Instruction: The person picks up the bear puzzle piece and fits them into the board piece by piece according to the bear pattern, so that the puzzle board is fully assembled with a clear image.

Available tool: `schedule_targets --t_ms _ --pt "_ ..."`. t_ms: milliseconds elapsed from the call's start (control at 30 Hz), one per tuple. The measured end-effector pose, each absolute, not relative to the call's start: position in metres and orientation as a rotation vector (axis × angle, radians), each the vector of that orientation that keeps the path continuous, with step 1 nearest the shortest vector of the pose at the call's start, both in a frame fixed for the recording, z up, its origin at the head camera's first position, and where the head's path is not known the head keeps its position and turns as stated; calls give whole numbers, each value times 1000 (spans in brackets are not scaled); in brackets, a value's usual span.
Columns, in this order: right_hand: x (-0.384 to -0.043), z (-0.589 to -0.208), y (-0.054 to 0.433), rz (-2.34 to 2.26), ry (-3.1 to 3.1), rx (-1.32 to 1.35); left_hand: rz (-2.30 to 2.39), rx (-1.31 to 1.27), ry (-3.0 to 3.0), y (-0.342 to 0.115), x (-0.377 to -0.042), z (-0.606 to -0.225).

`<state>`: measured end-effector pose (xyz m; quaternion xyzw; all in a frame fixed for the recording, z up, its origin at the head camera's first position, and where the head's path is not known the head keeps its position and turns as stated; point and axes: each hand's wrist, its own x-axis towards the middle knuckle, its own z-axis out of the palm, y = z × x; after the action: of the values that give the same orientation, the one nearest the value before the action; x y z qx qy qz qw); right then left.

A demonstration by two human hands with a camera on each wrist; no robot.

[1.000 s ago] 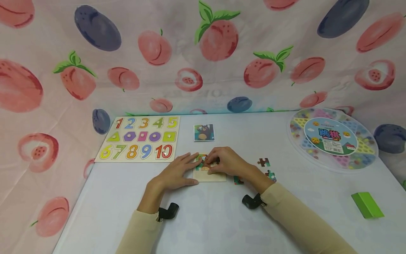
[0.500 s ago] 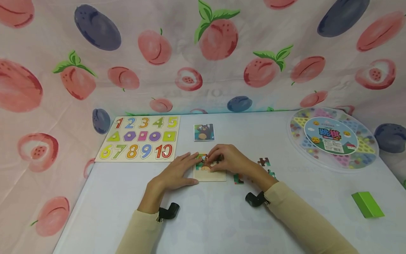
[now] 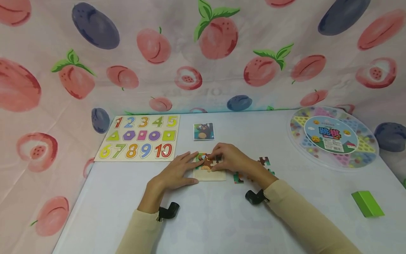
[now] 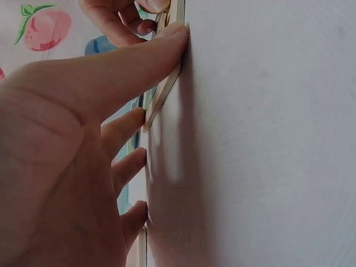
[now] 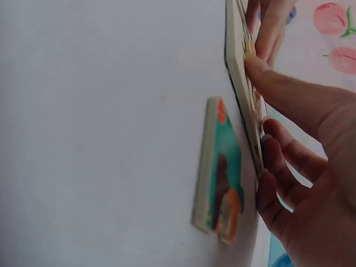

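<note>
A small wooden jigsaw board lies mid-table, its upper part filled with brown and green bear pieces. My left hand rests at its left side, fingers spread straight; the thumb touches the near edge in the left wrist view. Over the board's right part, my right hand has its thumb and bent index finger on a brown puzzle piece, which they partly hide. In the right wrist view the thumb presses on the pieces, and a loose green puzzle piece lies beside the board.
Several loose pieces, one a brown jigsaw piece, lie right of the board, partly under the right forearm. Behind stands a bear picture card. A number board lies left, a round game box and green block right.
My right hand has shifted slightly away from me and to the right, uncovering more of the brown bear pieces. My left hand stays in place at the board.
</note>
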<state>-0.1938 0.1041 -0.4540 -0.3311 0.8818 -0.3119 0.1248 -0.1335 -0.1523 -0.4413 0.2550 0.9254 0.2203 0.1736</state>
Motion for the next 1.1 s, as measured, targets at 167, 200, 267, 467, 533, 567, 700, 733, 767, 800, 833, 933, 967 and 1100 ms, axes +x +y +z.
schedule_targets --t_ms 167,200,267,467,533,567,700,733,767,800,833,933,967,1100 --pt "-196 -455 105 -920 2568 -952 612 732 2619 -152 -133 -441" --pt "-196 -455 105 -923 2570 -948 608 736 2618 -152 -133 -440" --pt "-196 -455 105 -928 2575 -948 603 742 2617 -151 -134 -440" --pt "-195 -453 104 -927 2579 -970 568 719 2619 -149 -133 -436" --pt "-195 -452 103 -918 2578 -978 555 711 2621 -149 -133 -435" --pt "-194 -451 103 -917 2576 -978 551 710 2621 -149 -133 -435" --pt "-193 -450 103 -899 2573 -994 524 722 2632 -148 -134 -434" --pt "-193 -450 104 -896 2572 -1004 518 725 2634 -147 -134 -434" --pt "-193 -450 104 -900 2568 -1011 512 727 2638 -147 -134 -434" --pt "-194 -450 105 -908 2563 -1018 508 728 2641 -147 -135 -434" --pt "-194 -450 105 -915 2559 -1020 504 729 2644 -147 -135 -434" --pt "-195 -452 106 -923 2551 -1030 501 723 2645 -146 -136 -434" --pt "-196 -452 106 -923 2550 -1033 500 720 2645 -146 -136 -435" --pt "-195 -451 106 -863 2565 -1036 493 715 2647 -145 -136 -435"
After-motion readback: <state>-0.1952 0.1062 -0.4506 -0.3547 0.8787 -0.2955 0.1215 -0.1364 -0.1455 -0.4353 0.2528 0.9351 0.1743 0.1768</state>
